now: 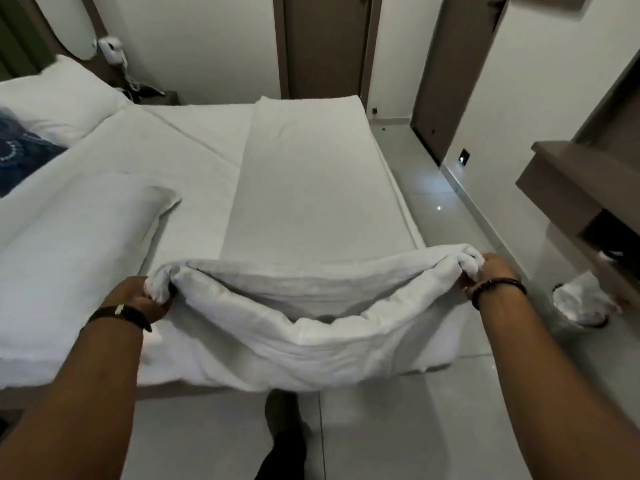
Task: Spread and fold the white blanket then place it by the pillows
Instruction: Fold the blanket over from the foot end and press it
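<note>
It was a bedroom, most likely a hotel room. A wide bed [194, 157] with plain white sheets and white pillows [59, 102] filled most of it. A wall telephone [112, 50] hung beside the padded headboard [74, 26]. There were brown doors [325, 43], a glossy tiled floor [433, 216] and a built-in wooden shelf [575, 188].

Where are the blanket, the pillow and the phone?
blanket [311, 327], head view, on its sagging middle.
pillow [59, 98], head view, on its white top.
phone [112, 50], head view, on its white body by the wall.
</note>
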### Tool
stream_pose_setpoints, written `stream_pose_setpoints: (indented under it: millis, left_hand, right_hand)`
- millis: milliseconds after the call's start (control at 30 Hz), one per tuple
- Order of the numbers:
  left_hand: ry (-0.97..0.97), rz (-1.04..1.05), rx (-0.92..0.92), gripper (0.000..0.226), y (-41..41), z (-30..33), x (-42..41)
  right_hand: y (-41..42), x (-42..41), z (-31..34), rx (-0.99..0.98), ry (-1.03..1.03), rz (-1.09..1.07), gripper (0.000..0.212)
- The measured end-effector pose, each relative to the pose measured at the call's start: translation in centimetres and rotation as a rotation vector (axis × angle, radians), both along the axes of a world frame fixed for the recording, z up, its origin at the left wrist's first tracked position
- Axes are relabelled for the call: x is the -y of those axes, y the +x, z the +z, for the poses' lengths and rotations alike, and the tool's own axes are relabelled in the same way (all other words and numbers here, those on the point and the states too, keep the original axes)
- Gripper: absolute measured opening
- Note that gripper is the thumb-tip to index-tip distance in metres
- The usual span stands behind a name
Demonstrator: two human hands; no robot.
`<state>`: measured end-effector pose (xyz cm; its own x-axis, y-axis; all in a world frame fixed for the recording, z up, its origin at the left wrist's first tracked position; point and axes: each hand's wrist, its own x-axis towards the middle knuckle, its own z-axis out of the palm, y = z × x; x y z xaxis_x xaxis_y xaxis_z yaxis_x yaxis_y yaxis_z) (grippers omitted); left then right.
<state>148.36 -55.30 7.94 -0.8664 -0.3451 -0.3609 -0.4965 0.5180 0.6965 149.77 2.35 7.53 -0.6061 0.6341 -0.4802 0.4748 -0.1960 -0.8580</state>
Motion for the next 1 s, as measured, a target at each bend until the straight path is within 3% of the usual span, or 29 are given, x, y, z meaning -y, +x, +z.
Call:
stream_pose_setpoints:
  millis: [67, 200, 333, 367, 433, 500, 600, 733, 867, 1000]
  left_hand:
    - [0.166, 0.276, 0.038, 0.049, -7.4, -0.7, 0.5]
    - [-0.032, 0.187, 0.024, 0.061, -17.7, -2.1, 0.6]
    - [0.07, 0.253, 0.061, 0.054, -25.9, -5.7, -1.4]
    - [0.01, 0.219, -0.002, 0.051, -26.8, -6.8, -2.5]
    - [-0.199, -0.187, -0.1, 0.045, -27.8, -10.2, -6.0]
    - [-0.336, -0.65, 0.04, 0.053, -27.6, -13.5, -9.5]
    - [-0.699, -1.019, 0.151, 0.086, -28.4, -17.7, -11.8]
    - [-0.789, -0.894, 0.216, 0.117, -31.1, -20.7, -11.4]
    - [-0.921, -0.935, 0.073, 0.1, -32.0, -21.5, -9.8]
    - [-0.867, -0.987, -0.088, 0.094, -34.2, -19.9, -9.0]
  right_hand:
    - [-6.0, 0.2, 0.0, 0.042, -0.059, -0.089, 0.042]
    - [-17.0, 0.5, -1.1, 0.293, 0.472, -0.004, 0.044]
    - [-21.9, 4.8, -3.2, 0.094, 0.495, -0.109, 0.03]
    - [-22.4, 6.2, -4.0, 0.048, 0.605, 0.006, 0.028]
    - [-23.1, 8.7, -7.5, 0.101, 0.787, 0.51, 0.034]
    - [-23.4, 10.4, -11.5, 0.222, 0.907, 0.979, 0.05]
    - [-25.5, 11.7, -15.8, 0.306, 1.081, 1.208, 0.063]
    - [-30.3, 10.9, -20.1, 0.33, 1.253, 1.344, 0.087]
    - [-32.7, 8.0, -21.6, 0.358, 1.473, 1.43, 0.092]
    - [-34.5, 5.1, -20.7, 0.043, 1.546, 1.373, 0.08]
